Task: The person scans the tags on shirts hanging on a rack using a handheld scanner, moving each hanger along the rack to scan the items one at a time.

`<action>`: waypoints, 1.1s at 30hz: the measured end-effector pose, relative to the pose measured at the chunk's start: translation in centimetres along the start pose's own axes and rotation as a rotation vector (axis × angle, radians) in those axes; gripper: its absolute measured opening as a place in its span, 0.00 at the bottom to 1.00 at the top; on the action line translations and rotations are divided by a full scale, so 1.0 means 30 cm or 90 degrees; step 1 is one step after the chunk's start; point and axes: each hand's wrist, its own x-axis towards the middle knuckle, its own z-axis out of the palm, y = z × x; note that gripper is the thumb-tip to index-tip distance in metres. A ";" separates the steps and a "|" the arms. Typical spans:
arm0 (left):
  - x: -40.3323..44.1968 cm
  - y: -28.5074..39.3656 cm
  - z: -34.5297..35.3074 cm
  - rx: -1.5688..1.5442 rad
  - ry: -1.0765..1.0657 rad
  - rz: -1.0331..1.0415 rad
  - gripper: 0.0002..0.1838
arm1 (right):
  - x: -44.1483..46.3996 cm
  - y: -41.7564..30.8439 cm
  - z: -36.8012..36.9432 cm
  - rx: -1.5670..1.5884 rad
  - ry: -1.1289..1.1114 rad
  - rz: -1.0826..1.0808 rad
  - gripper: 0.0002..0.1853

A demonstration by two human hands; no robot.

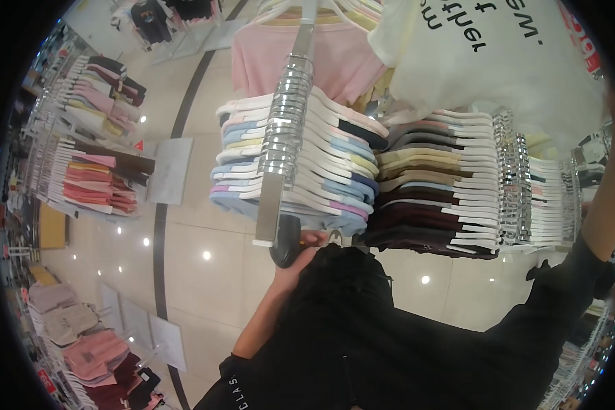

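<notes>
My left hand (pixel 310 247) is at the near end of a metal hanging rail (pixel 275 205), its fingers curled at a dark, rounded object (pixel 286 243) whose kind I cannot make out. A metal hanger hook (pixel 335 237) shows beside the fingertips. White hangers with pastel tops (pixel 328 164) hang from the rail just beyond. My right arm (pixel 609 198) reaches up along the right edge, where its hand is lost in the dark border. Close to that arm, a white T-shirt (pixel 485 65) with black lettering fills the upper right; what holds it is hidden.
A pink top (pixel 301 58) hangs facing me at the rail's far end. Right of the rail hang dark and brown garments (pixel 424 181) on white hangers. Clothes racks (pixel 96 181) line the left side, across a tiled floor (pixel 205 232) with a dark stripe.
</notes>
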 end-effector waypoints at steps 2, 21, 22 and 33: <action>0.008 0.005 0.008 -0.031 -0.010 0.011 0.14 | -0.035 -0.020 0.029 -0.059 -0.004 0.008 0.10; 0.031 0.006 0.003 0.033 -0.020 0.022 0.14 | -0.042 0.254 0.188 -0.148 -0.195 -0.005 0.18; 0.030 0.007 0.004 0.041 -0.017 0.024 0.14 | -0.035 0.278 0.189 -0.160 -0.202 -0.013 0.17; 0.033 0.010 0.006 0.097 0.011 0.027 0.14 | 0.055 0.541 0.093 -0.227 -0.189 0.080 0.25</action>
